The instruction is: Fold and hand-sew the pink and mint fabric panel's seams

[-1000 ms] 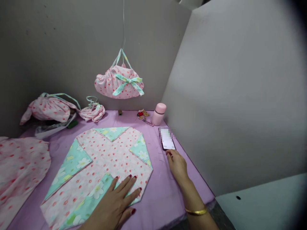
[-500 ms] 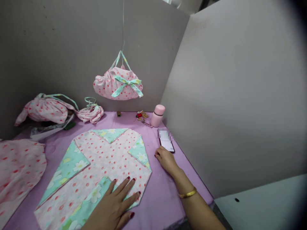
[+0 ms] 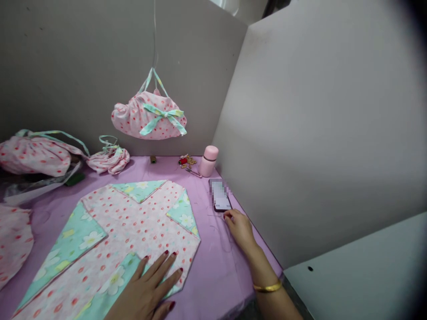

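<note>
My left hand (image 3: 147, 284) lies flat on a pink cloth with red dots and mint floral corner folds (image 3: 133, 222), its fingers spread and red-nailed, over the near mint fold. My right hand (image 3: 240, 229) rests on the lilac table cover (image 3: 213, 271) with its fingers loosely together. Its fingertips sit just below a smartphone (image 3: 220, 198), and a gold bangle circles that wrist. The phone's screen is pixelated. The cloth's nearest corner is cut off by the frame's lower edge.
A gathered pink bag with a mint bow (image 3: 149, 116) hangs from a thin cord. A pink flask (image 3: 208, 161), buttons (image 3: 188, 161) and a small thread spool (image 3: 153, 159) stand at the back. Pink bags (image 3: 33, 155) and loose dotted fabric (image 3: 13, 240) lie left. Grey partitions close the back and right.
My right hand went left of the phone, then returned below its lower end. My left hand stays on the cloth. The whole view has shifted, moving everything leftward in the frame.
</note>
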The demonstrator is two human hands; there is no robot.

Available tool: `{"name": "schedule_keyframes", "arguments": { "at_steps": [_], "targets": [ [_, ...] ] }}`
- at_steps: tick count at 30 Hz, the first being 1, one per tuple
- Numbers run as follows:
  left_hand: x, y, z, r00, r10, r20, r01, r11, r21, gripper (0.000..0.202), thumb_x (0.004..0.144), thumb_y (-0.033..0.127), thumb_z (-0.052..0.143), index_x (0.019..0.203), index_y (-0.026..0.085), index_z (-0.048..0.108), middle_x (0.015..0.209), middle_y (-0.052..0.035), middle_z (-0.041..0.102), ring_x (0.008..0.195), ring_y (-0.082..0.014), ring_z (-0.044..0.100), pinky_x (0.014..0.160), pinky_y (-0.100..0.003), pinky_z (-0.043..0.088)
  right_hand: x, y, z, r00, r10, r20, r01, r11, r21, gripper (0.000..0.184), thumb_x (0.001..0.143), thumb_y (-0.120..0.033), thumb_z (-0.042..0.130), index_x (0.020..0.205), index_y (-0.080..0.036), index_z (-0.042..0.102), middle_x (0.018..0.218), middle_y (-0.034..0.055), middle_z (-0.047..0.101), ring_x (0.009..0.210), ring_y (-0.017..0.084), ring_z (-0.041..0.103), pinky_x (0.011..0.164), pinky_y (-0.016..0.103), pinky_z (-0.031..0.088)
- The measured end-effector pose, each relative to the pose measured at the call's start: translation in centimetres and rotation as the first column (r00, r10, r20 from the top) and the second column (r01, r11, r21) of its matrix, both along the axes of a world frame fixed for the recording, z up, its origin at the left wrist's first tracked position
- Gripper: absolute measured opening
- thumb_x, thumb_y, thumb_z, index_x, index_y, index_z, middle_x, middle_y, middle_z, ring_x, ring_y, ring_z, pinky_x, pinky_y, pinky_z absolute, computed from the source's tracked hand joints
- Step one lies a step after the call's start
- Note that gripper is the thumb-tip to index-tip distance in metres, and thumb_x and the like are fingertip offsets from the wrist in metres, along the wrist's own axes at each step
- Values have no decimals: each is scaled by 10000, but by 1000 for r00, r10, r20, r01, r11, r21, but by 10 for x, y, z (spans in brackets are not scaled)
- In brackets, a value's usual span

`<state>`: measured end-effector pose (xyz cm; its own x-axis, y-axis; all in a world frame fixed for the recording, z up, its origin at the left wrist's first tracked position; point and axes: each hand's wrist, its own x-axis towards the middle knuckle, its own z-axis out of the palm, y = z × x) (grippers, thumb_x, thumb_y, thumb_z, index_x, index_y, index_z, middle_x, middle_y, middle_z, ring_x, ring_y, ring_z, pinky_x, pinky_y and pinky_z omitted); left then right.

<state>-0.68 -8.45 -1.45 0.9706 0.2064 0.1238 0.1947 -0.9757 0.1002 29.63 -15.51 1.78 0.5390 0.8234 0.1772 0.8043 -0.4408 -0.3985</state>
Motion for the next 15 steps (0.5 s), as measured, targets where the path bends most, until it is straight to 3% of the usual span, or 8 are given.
{"name": "schedule_keyframes", "arguments": {
  "at_steps": [3, 7, 10, 12, 13, 15],
  "targets": [
    [-1, -1, 1, 1000, -4, 16, 4, 999, 41, 489, 893, 465, 356, 1363, 379, 250, 1377, -23, 410, 1192, -284, 484, 871, -472, 465, -11, 15, -4, 999, 33, -15, -33, 999, -6, 168, 782, -149, 494, 856, -213, 630, 894, 32, 623, 777, 180, 579, 651, 255, 382],
    [-3, -1, -2, 996, -7, 84, 2, 998, 63, 496, 881, 448, 411, 1355, 362, 290, 1354, -13, 463, 1170, -249, 513, 896, -395, 445, -17, 27, -3, 997, 58, -58, -57, 998, 17, 112, 764, -123, 518, 734, -191, 601, 864, 46, 594, 708, 169, 568, 611, 252, 369],
    [-5, 2, -13, 986, -10, 167, 0, 998, 57, 511, 871, 419, 454, 1355, 352, 303, 1340, -4, 494, 1171, -229, 511, 928, -349, 422, -25, 19, 6, 992, 78, -100, -69, 994, 87, 129, 819, -154, 466, 740, -189, 562, 843, 42, 588, 726, 163, 561, 635, 249, 387],
    [-5, 4, -18, 971, 9, 240, -5, 1000, -20, 525, 873, 374, 462, 1367, 334, 290, 1362, -22, 471, 1182, -234, 500, 929, -342, 428, -41, 7, 13, 973, 121, -196, -94, 985, 142, 128, 851, -208, 440, 760, -195, 530, 776, 23, 594, 667, 147, 552, 590, 232, 399],
    [-3, 5, -18, 960, 38, 278, -10, 995, -102, 534, 874, 350, 461, 1375, 326, 277, 1385, -36, 442, 1188, -241, 493, 923, -344, 438, -52, 1, 16, 949, 157, -272, -114, 979, 167, 147, 870, -244, 416, 768, -199, 511, 727, 7, 593, 593, 129, 534, 534, 218, 395],
    [6, 3, -10, 937, 131, 325, -5, 932, -362, 560, 875, 324, 456, 1389, 326, 234, 1413, -59, 404, 1171, -245, 506, 900, -349, 460, -79, -9, 21, 688, 316, -653, -118, 937, 329, 158, 857, -307, 457, 748, -194, 477, 714, 8, 600, 497, 100, 486, 475, 208, 380]
  ]
}}
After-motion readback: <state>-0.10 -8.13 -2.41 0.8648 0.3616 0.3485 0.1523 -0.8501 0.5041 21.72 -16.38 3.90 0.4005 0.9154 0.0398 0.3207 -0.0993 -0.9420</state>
